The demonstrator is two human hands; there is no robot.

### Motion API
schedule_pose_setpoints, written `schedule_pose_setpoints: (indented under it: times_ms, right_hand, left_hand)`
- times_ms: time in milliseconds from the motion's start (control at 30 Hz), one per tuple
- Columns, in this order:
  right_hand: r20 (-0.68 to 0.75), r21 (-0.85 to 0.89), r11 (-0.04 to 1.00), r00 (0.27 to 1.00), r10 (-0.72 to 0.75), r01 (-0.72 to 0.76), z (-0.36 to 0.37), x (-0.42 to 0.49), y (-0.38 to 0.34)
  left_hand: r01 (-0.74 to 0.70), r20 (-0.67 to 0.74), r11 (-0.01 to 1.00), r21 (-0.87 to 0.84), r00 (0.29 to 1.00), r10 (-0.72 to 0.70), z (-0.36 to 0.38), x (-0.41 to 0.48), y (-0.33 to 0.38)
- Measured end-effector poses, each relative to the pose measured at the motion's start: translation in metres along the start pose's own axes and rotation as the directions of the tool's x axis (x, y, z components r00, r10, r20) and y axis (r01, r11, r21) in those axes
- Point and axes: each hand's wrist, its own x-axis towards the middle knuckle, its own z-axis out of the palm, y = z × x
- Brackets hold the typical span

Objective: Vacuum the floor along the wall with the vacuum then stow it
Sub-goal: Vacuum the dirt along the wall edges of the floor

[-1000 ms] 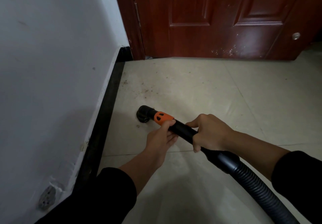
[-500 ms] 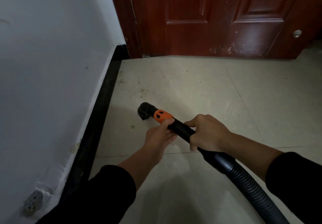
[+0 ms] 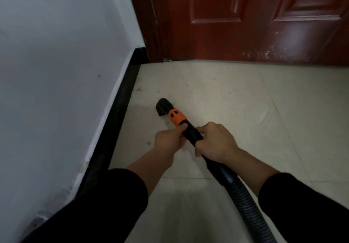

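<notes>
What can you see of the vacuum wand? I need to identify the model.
The vacuum wand is a black rigid tube that looks like plastic, with an orange collar behind a small black angled nozzle that points down at the tiled floor near the black skirting. It slopes down away from the person. The left hand and right hand grip it. A ribbed black hose trails from its rear.

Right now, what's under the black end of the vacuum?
The nozzle points down at the pale tile floor, with dirt specks scattered ahead of it. Whatever lies directly beneath its mouth is hidden by the nozzle.
</notes>
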Motion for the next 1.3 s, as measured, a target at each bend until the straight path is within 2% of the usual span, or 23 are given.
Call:
schedule_pose_setpoints:
  times_ms: [233,400,500,800,1300]
  right_hand:
    - [-0.026,-0.036,0.999,1.000,-0.001,0.000,0.003,0.009,-0.001]
    - [-0.050,-0.025,0.999,0.998,0.027,-0.028,-0.004,0.014,0.004]
    - [-0.062,-0.013,0.999,0.997,0.042,-0.043,-0.008,0.016,0.008]
    - [-0.066,-0.003,0.996,0.994,0.086,-0.087,-0.022,0.021,0.017]
    - [-0.043,0.044,0.992,0.992,0.121,-0.119,-0.032,0.053,0.005]
  left_hand:
    - [0.006,0.042,0.999,0.035,0.999,-0.008,-0.002,0.020,0.007]
    - [0.005,0.011,0.999,-0.047,1.000,-0.004,0.017,0.026,0.003]
    - [0.011,0.051,0.994,-0.112,0.999,-0.005,0.025,0.029,0.003]
    - [0.061,0.141,0.991,-0.118,0.989,-0.044,0.042,0.036,0.008]
    - [0.012,0.114,0.984,-0.179,0.993,0.009,0.052,0.068,0.022]
